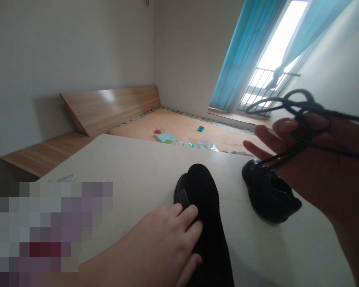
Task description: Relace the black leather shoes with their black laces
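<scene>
On the white tabletop my left hand (173, 239) lies over a long black cloth-like thing (209, 223) with a rounded, shoe-shaped far end. My fingers are curled onto its left side, beside a dark sole-like edge; its near end runs out of the picture. Raised at the right, my right hand (305, 155) has black laces (299, 104) looped among its fingers and thumb. The laces form loose loops above the hand, and strands run down to a small glossy black shoe (271, 195), which sits on the tabletop below with its opening facing right.
A white table (131, 167) fills the foreground. Beyond it lie a peach-coloured mattress (179, 119) with a plastic bottle (185, 144), coloured packets and bags. A wooden headboard (116, 105) stands at the left. Blue curtains (242, 56) hang by a barred window. The lower left is pixelated.
</scene>
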